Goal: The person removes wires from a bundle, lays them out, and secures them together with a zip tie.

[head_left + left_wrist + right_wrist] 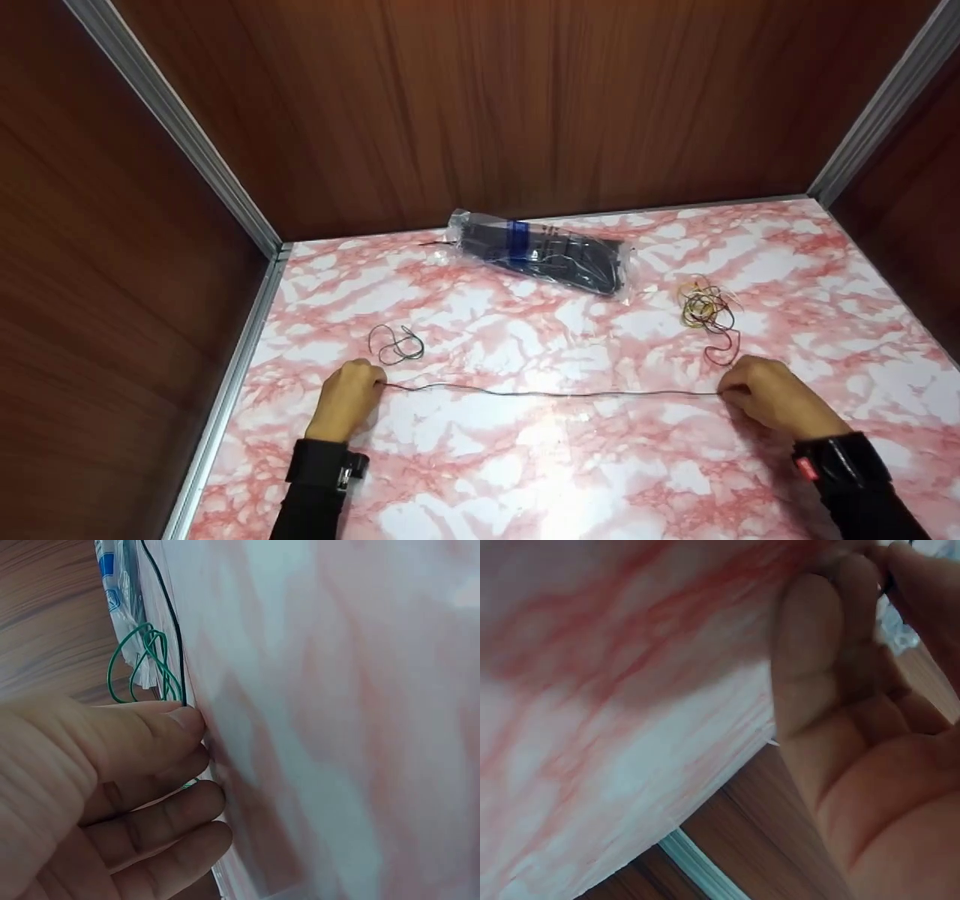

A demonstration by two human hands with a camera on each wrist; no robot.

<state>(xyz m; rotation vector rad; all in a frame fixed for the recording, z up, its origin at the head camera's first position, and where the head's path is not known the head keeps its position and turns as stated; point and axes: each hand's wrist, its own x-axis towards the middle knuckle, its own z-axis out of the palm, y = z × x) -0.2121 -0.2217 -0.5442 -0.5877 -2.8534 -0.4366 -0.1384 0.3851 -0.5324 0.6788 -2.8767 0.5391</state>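
Observation:
A thin black wire (525,394) runs almost straight across the table between both hands, slightly wavy near its left end. My left hand (349,394) pinches that left end between thumb and forefinger; the left wrist view shows the black wire (174,622) leaving the fingertips. At the other end, my right hand (765,394) pinches the wire with its fingertips close over the table. Just beyond the left hand lies a loosely coiled green wire (405,351). A tangle of yellow, red and dark wires (703,307) lies beyond the right hand, its red strand trailing toward the fingers.
At the back, a clear plastic bag (544,253) with dark contents and a blue band lies on the pink-and-white marbled table (480,472). Brown wood-grain panels (525,112) with grey metal strips along their corners enclose the table at the back and sides.

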